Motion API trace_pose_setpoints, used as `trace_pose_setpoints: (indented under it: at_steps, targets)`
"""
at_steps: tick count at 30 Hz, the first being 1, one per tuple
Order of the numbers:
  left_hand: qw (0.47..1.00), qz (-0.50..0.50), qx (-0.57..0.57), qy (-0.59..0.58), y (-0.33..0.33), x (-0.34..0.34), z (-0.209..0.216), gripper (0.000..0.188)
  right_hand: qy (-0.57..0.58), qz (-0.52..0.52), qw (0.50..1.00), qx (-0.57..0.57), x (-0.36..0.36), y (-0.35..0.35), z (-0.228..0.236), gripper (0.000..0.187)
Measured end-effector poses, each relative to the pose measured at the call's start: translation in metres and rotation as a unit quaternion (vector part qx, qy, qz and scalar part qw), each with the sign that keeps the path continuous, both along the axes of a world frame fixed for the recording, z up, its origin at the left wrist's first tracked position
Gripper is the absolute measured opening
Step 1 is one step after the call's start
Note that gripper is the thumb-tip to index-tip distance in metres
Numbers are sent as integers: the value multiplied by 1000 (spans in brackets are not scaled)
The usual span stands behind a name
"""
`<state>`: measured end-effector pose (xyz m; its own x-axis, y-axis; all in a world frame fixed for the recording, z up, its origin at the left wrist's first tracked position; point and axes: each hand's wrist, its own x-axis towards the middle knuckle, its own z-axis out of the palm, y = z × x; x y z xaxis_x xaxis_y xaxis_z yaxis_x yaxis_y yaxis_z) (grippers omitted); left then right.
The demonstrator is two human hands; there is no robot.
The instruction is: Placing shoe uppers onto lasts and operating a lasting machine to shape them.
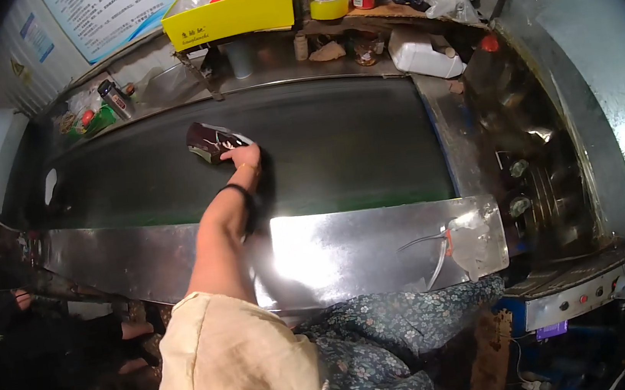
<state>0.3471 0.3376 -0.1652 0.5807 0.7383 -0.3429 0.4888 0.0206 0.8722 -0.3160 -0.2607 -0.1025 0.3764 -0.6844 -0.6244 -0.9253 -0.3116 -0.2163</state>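
Note:
My left hand (245,158) reaches over the dark conveyor belt (345,145) with its fingers closed on the near right end of a shoe (215,140). The shoe is dark maroon with pale lace-like markings and a light edge along its sole. It lies tilted on the belt, and my fingers partly cover its right end. A dark band circles my wrist, and a pale sleeve covers the upper arm. My right hand is out of sight. Farther left on the belt is a flat, white, elongated piece (51,186).
A metal ledge (379,241) with a cable runs along the near side. Behind the belt, a shelf holds a yellow box (230,12), yellow tape (329,5) and a white jug (423,53). A control panel (579,302) is lower right. Another person's arm (137,330) shows lower left.

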Motion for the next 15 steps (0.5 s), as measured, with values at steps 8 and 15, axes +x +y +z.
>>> trace_pose_setpoints:
  at_steps: [8, 15]
  targets:
    - [779, -466, -413, -78, -79, -164, 95, 57, -225, 193, 947, -126, 163, -19, 60, 36]
    - [517, -790, -292, -156, -251, -303, 153, 89, -645, 245, 721, -63, 287, 44, 152, 49]
